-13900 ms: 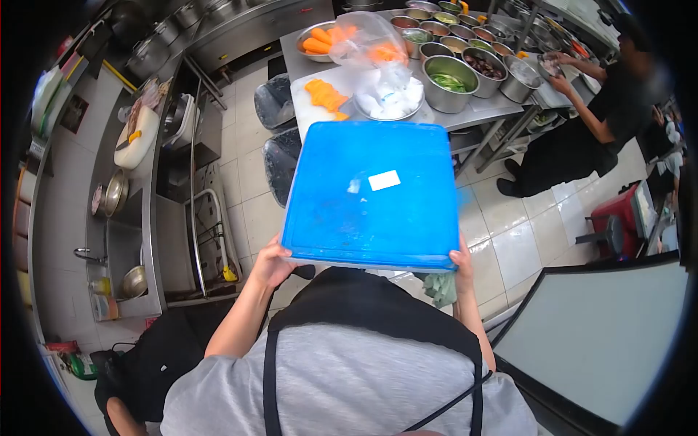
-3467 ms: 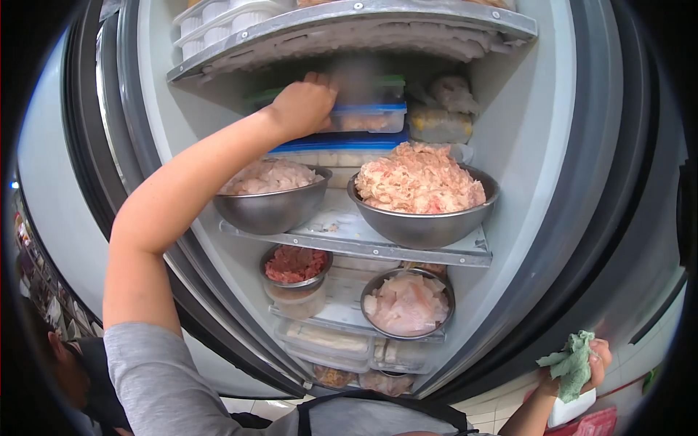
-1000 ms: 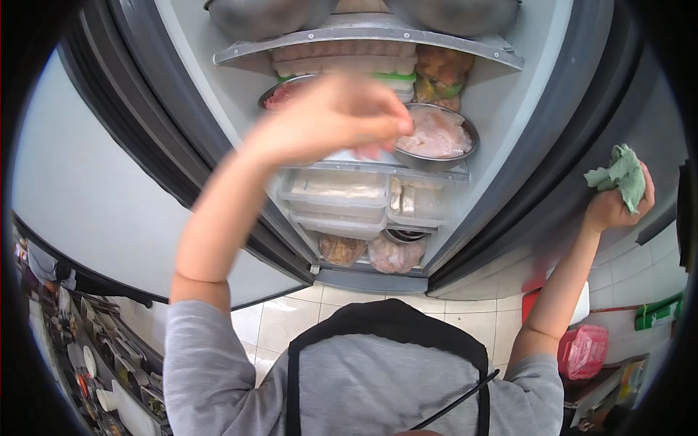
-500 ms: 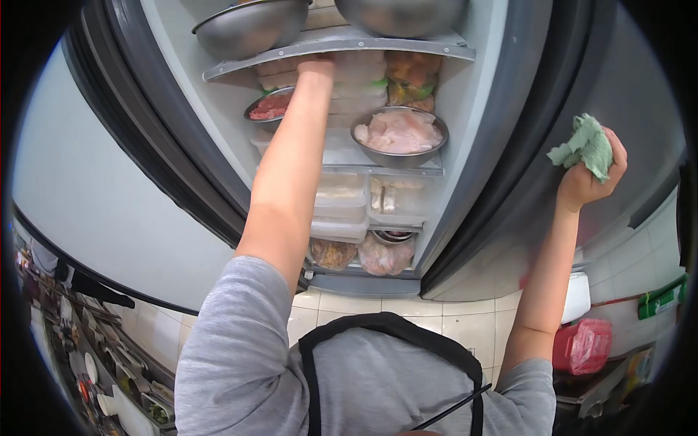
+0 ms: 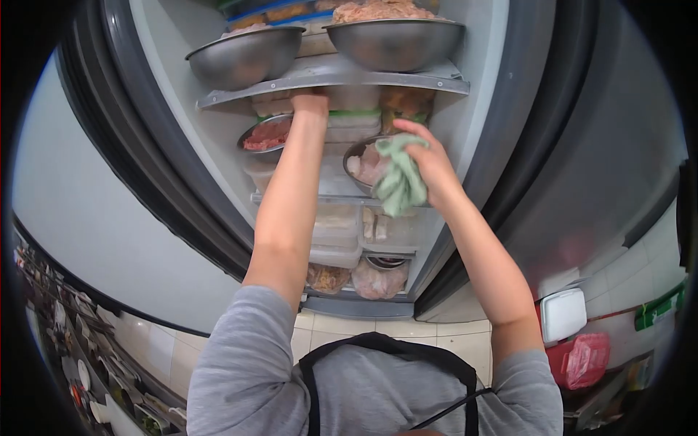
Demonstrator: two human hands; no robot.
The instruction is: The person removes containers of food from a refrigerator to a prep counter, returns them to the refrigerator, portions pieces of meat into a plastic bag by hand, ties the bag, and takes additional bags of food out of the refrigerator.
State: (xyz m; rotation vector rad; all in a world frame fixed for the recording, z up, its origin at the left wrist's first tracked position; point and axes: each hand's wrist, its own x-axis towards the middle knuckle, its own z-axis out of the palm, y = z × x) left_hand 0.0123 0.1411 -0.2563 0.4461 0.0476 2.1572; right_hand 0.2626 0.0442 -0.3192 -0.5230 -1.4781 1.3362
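Observation:
My left hand (image 5: 310, 103) reaches in under a refrigerator shelf (image 5: 334, 78), near stacked containers with green lids (image 5: 353, 125); its fingers are hidden there. Beside that wrist stands a metal bowl of red minced meat (image 5: 267, 135). My right hand (image 5: 430, 161) is closed on a crumpled pale green cloth (image 5: 399, 178). The cloth hangs in front of a metal bowl of pale raw meat (image 5: 366, 161) and covers part of it. Whether the cloth touches the bowl I cannot tell.
Two large metal bowls, a left one (image 5: 246, 58) and a right one (image 5: 396, 45), stand on the upper shelf. Lower down are plastic containers (image 5: 336, 227) and bagged food (image 5: 379, 279). An open door (image 5: 131, 189) flanks the left side. A red bin (image 5: 586, 360) stands at right.
My right hand has swung left with the cloth, from the right door to the front of the pale meat bowl. The left hand stays under the shelf. The view has tilted up slightly.

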